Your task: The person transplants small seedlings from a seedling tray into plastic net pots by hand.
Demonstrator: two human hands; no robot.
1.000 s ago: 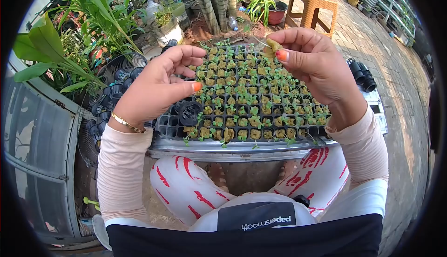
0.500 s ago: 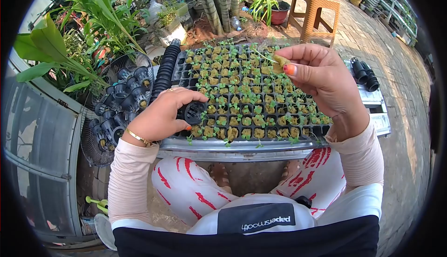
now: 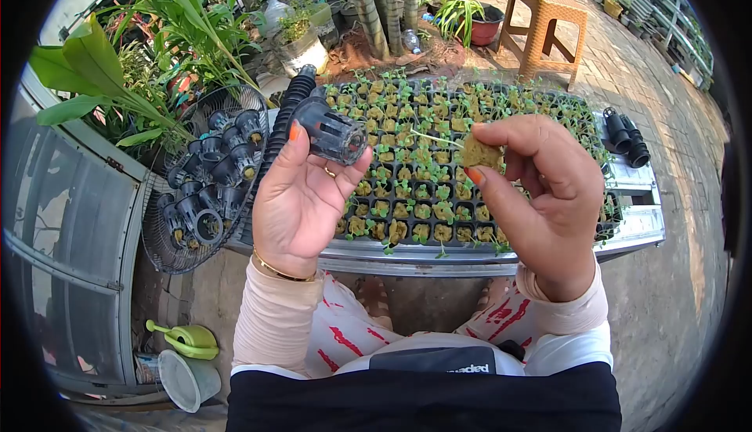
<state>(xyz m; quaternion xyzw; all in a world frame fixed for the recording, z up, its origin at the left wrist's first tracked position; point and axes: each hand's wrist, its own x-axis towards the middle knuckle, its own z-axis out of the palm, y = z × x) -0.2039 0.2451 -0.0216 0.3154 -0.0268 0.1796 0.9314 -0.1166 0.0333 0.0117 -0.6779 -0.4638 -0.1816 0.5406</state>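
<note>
In my left hand [image 3: 301,205] is a black slotted net pot [image 3: 333,133], tilted on its side between thumb and fingers with its slotted end toward the right. My right hand [image 3: 544,189] pinches a seedling plug [image 3: 479,154], a brownish cube with a thin pale stem pointing left toward the pot. The pot and the plug are apart. Beneath and beyond both hands lies a black seedling tray [image 3: 399,219] filled with rows of similar plugs and small green seedlings.
A wire basket [image 3: 157,248] at the left holds several black net pots. A stack of black pots [image 3: 286,115] lies along the tray's left side, and more pots [image 3: 625,138] lie right. The metal table [image 3: 376,266] bears the tray. A woven-pattern stool [image 3: 544,28] stands behind.
My left hand has lifted the net pot from near the tray's left edge and turned palm up. My right hand has lowered, bringing the plug nearer the pot.
</note>
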